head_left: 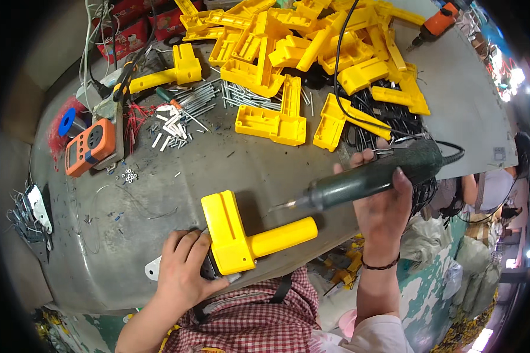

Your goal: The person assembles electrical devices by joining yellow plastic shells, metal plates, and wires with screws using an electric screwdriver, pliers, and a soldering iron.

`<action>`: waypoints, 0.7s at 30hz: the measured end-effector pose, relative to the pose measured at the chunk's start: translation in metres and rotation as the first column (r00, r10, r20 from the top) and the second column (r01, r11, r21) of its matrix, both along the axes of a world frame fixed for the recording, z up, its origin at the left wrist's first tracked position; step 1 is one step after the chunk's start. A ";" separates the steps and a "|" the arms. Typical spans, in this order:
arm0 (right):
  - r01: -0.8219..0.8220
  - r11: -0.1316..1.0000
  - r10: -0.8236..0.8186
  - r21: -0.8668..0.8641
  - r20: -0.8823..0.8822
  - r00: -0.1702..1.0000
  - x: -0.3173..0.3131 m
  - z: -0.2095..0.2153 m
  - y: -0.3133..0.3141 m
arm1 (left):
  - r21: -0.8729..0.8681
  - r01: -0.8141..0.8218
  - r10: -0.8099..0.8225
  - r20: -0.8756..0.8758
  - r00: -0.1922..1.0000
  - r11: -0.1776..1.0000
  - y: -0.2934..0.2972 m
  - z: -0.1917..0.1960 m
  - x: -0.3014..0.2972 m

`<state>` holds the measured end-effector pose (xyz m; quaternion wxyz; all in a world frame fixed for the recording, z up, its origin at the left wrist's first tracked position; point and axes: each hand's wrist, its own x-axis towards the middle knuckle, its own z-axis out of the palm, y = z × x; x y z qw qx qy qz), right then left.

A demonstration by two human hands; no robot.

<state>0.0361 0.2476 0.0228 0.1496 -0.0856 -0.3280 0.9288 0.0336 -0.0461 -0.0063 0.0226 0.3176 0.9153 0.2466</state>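
Near the table's front edge, my left hand grips a yellow plastic tool housing by its dark lower end. That housing has a blocky body and a round handle pointing right. A metal plate with a hole sticks out on the left beside my fingers. My right hand is closed around a dark green electric screwdriver, held above the table's right side. Its bit points left and stays apart from the housing. A black cord runs from the screwdriver's back end.
Yellow housing halves pile up at the back, with long screws before them. An orange meter, a blue spool and small nuts lie left. An orange-and-black power tool rests back right; black cables bunch below the pile.
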 end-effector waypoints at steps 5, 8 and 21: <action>-0.139 0.973 0.119 -0.187 -0.111 0.987 0.007 -0.017 -0.013 | 0.003 -0.020 0.020 0.001 1.000 1.000 -0.002 -0.003 0.003; -0.098 0.964 0.074 -0.247 -0.104 0.992 0.010 -0.021 -0.017 | 0.005 -0.009 0.009 0.006 1.000 1.000 -0.002 -0.003 0.002; -0.042 0.962 0.030 -0.271 -0.051 0.998 0.013 -0.028 -0.019 | 0.016 0.009 -0.009 0.013 1.000 1.000 -0.002 -0.005 0.002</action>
